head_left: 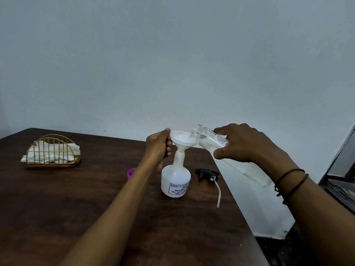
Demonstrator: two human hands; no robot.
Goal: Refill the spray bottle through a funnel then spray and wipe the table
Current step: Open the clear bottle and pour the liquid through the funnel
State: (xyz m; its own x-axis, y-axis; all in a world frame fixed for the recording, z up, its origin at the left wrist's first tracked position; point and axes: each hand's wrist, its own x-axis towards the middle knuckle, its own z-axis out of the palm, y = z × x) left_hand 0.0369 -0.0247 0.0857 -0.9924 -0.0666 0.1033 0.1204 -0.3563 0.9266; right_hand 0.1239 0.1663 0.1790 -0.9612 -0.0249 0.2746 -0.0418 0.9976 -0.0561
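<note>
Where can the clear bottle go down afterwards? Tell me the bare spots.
Bare tabletop spreads between napkin holder and left forearm, reaching the near edge. Crowded: the strip around spray bottle, trigger head and purple cap.

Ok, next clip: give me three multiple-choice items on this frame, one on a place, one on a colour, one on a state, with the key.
1. Where does the black spray head lie?
A. on the table, right of the spray bottle
B. screwed on the bottle
C. in the wire holder

2. What colour is the loose cap beside the left forearm?
A. green
B. purple
C. red

3. How is the clear bottle in the right hand held?
A. upright
B. capped
C. tilted over the funnel

Key: 1 A, it lies on the wood with its tube trailing; 2 B, purple shows plainly; 3 C, its open mouth meets the funnel rim.
</note>
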